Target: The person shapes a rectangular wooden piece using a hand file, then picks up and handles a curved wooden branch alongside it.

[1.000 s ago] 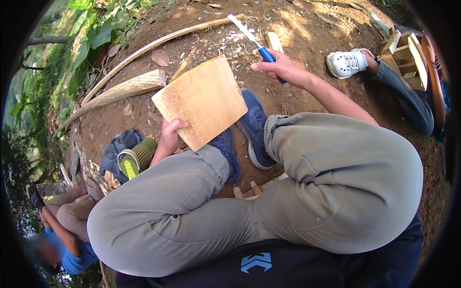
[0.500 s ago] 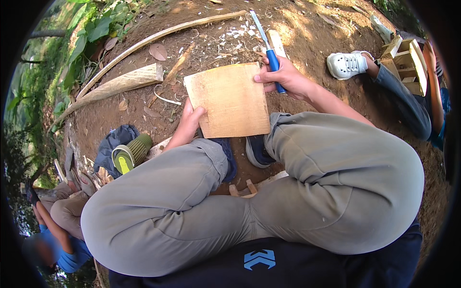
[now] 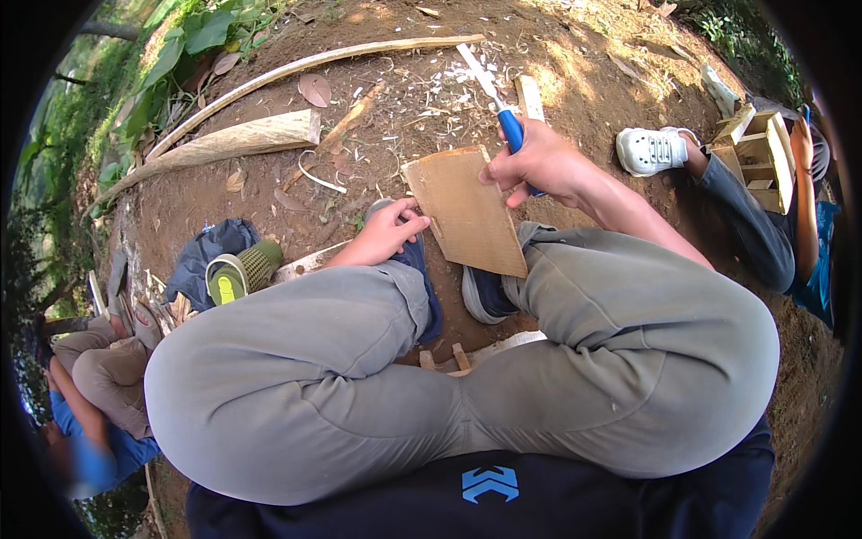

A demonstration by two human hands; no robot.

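A thin, roughly four-sided wooden board (image 3: 462,216) is tilted above my shoes, between my knees. My right hand (image 3: 549,162) holds a chisel with a blue handle (image 3: 511,131), its metal blade pointing away from me. The thumb and fingers of that same hand also pinch the board's upper right edge. Beside the board's left edge is my left hand (image 3: 384,235), its fingers loosely bent and apart. The fingertips are at or very near the edge; a firm grip does not show.
Long wooden strips (image 3: 224,144) lie on the dirt ahead, with pale shavings (image 3: 440,90) around. A green clog (image 3: 235,275) rests by a dark bag (image 3: 211,256) at left. At right, a person with a white shoe (image 3: 648,151) sits near a wooden frame (image 3: 763,157). Another person (image 3: 99,404) sits at left.
The board has turned and swung to the right, its face now angled and darker. My left hand has loosened from its left edge. The chisel stays in my right hand.
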